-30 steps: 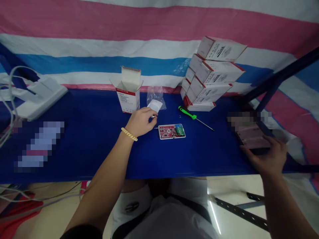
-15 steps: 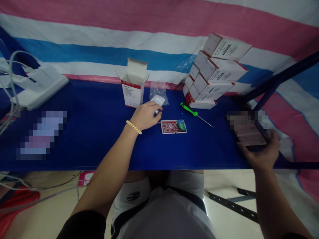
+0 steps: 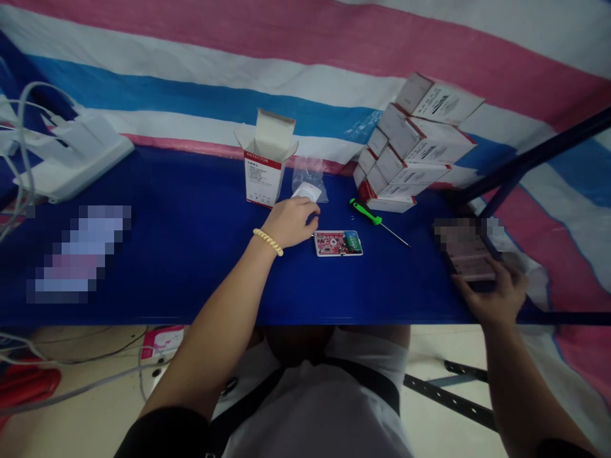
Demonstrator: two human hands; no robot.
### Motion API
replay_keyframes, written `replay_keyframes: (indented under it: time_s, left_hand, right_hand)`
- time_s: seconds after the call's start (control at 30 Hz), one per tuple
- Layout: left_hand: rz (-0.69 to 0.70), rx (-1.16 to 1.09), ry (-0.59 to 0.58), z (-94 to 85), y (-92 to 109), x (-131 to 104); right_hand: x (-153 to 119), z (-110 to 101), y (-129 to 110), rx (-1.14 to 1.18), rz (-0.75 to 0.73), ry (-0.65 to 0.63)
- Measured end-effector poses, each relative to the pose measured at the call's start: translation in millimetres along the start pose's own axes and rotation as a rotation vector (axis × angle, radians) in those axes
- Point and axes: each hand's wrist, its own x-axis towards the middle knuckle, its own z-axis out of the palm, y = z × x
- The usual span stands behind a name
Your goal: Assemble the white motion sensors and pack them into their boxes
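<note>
Right hand [image 3: 499,296] shifted leftward; casing [image 3: 329,256] holds circuit board [image 3: 325,245].

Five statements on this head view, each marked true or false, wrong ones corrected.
1. The left hand is at a small white plastic piece. True.
2. The upright white cardboard box with a red DETECTOR band is closed. False: its top flaps are open.
3. The red circuit board in a shallow white case lies on the blue tabletop. True.
4. The right hand holds the long green-handled screwdriver. False: the screwdriver lies on the tabletop; that hand is at a flat, dark-edged, partly pixelated rectangle.
5. A stack of white-and-red cardboard boxes stands behind the screwdriver. True.
</note>
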Motion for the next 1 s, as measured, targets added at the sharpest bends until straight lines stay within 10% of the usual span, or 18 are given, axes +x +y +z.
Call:
replay_keyframes:
  time_s: [1.0]
  left_hand:
    - [-0.010, 0.024, 0.083, 2.0, -13.6, -1.2]
  right_hand:
    - [-3.3, -0.1, -3.6, 0.037, 0.073, 0.017]
